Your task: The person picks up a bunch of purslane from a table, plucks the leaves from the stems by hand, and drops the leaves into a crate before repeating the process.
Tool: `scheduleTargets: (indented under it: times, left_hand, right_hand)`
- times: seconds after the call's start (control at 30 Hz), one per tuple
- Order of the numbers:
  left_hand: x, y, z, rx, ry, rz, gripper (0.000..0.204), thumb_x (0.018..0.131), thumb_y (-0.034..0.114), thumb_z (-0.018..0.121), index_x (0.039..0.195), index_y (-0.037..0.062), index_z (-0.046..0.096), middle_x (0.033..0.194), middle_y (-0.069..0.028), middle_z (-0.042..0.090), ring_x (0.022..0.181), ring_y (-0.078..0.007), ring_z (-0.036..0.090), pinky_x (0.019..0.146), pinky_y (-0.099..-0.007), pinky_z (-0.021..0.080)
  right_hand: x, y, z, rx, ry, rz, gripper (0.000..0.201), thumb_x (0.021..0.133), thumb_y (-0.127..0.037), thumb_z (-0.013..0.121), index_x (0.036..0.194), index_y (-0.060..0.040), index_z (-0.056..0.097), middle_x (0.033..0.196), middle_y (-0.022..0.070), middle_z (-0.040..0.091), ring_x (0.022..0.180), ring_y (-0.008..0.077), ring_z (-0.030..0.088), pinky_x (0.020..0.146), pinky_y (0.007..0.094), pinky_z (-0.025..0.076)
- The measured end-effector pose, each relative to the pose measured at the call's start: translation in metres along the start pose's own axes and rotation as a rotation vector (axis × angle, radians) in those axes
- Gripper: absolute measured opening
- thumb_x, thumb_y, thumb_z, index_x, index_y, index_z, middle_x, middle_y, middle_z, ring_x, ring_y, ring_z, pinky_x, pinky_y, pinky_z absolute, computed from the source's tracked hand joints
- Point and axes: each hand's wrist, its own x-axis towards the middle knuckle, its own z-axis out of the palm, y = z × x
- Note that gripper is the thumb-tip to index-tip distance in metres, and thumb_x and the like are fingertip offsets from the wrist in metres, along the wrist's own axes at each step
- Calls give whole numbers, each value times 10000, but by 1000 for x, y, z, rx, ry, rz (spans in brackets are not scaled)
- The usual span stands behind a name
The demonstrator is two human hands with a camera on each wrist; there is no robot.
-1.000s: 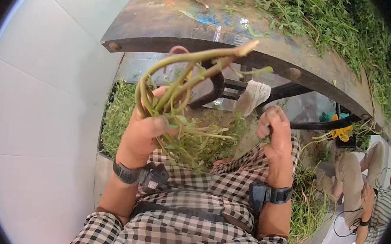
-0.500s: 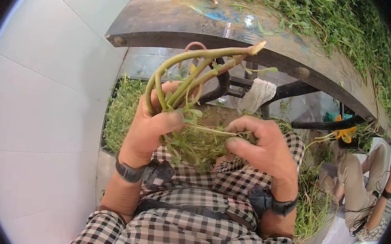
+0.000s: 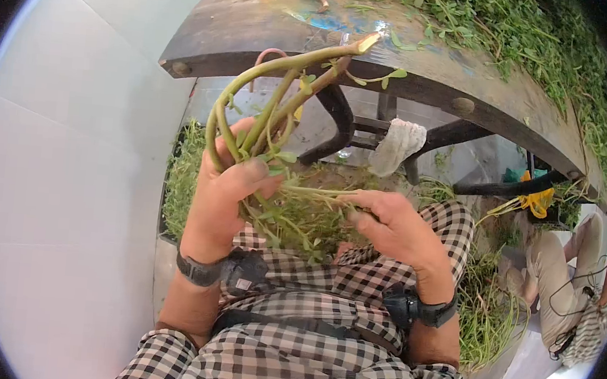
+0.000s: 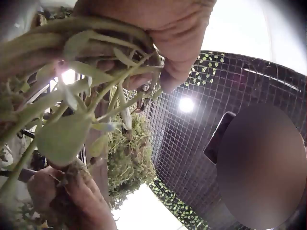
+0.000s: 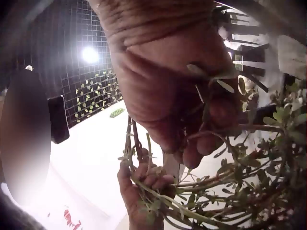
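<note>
A looped bundle of thick green stems (image 3: 254, 88) with small leaves rises from the left hand (image 3: 222, 197), whose fingers and thumb grip it; its cut end points up toward the table edge. The right hand (image 3: 404, 234) pinches a thin stem (image 3: 318, 191) that stretches across from the left hand. In the right wrist view, the right hand (image 5: 177, 81) has its fingers curled at leafy stems (image 5: 211, 182), and the left hand (image 5: 144, 196) shows below. In the left wrist view, leaves partly cover the left hand (image 4: 158, 28), while the right hand (image 4: 76, 196) is lower left.
Greens (image 3: 503, 48) are heaped on the wooden table (image 3: 223, 31) above. A white cloth (image 3: 398, 147) hangs on the dark frame beneath it. Leafy stems (image 3: 185, 179) fill a container at left, and more stems (image 3: 487, 314) lie at right, near another seated person (image 3: 556, 276).
The right hand has come in from the right and taken a thin stem. The left hand, still gripping the bundle, moved right and then back left, and the bundle's cut end sits higher.
</note>
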Motion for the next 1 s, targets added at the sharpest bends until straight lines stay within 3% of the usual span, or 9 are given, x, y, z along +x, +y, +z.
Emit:
scheduleTargets:
  times: [0.07, 0.17, 0.3, 0.37, 0.57, 0.6, 0.7, 0.9, 1.0]
  left_hand:
    - [1, 0, -7, -20, -45, 13, 527, 675, 166, 583, 1150, -40, 481, 810, -49, 548, 603, -99, 475, 541, -236, 393]
    - [1, 1, -14, -32, -83, 14, 568, 657, 200, 599, 1156, -42, 477, 790, -36, 537, 582, -91, 459, 526, -221, 367]
    - [-5, 2, -12, 2, -10, 45, 618, 631, 241, 616, 1158, -46, 471, 815, -35, 524, 646, -85, 466, 524, -209, 350]
    - [-4, 4, -21, 8, -125, -7, 630, 610, 238, 646, 1150, -36, 475, 863, -46, 536, 727, -106, 514, 580, -225, 419]
    - [-10, -3, -13, -45, -236, -46, 656, 562, 168, 734, 1147, -8, 494, 1022, -71, 575, 875, -142, 553, 768, -285, 459]
    - [-9, -5, -11, -49, -242, -51, 668, 559, 168, 749, 1152, -4, 494, 1039, -71, 574, 900, -145, 552, 802, -296, 452]
    - [-6, -5, -7, -79, -308, -89, 666, 568, 155, 745, 1161, -7, 486, 1049, -75, 572, 919, -146, 550, 811, -295, 449]
    - [-5, -9, 4, 2, -285, -33, 787, 567, 312, 810, 1159, -60, 449, 1049, -147, 555, 777, -161, 563, 625, -246, 458]
    - [-5, -9, 7, 49, -304, -83, 776, 565, 315, 795, 1157, -58, 460, 1023, -128, 570, 731, -137, 549, 587, -233, 436]
  right_hand:
    - [0, 5, 3, -220, -2, 5, 241, 808, -113, 501, 1010, 6, 559, 870, 196, 584, 821, 340, 562, 735, 379, 451]
    - [-3, 10, 10, -151, 83, -49, 209, 816, -114, 488, 975, 5, 554, 884, 209, 573, 889, 384, 527, 761, 425, 430]
    - [-4, 12, 12, -128, 171, -59, 199, 824, -113, 475, 958, 11, 553, 852, 216, 572, 836, 381, 544, 726, 422, 438]
    - [-2, 11, 10, -123, 191, -14, 195, 829, -111, 465, 952, 14, 549, 821, 214, 578, 801, 389, 548, 699, 421, 443]
    - [9, 25, 12, 146, 574, 78, 220, 858, -149, 457, 949, 25, 554, 664, 138, 573, 628, 240, 565, 589, 333, 434]
    - [11, 24, 9, 231, 577, 95, 254, 865, -174, 442, 958, 28, 566, 653, 81, 567, 615, 144, 523, 576, 282, 411]
    - [13, 27, 7, 300, 599, 132, 274, 859, -171, 419, 970, 27, 574, 652, 46, 564, 606, 123, 499, 574, 260, 401]
    - [19, 31, 14, 779, 648, 248, 299, 840, -168, 420, 997, 34, 574, 686, 56, 574, 605, 125, 496, 570, 269, 398]
    - [22, 46, 13, 283, 612, 257, 303, 840, -167, 419, 1001, 32, 580, 769, 65, 601, 635, 136, 517, 569, 282, 409]
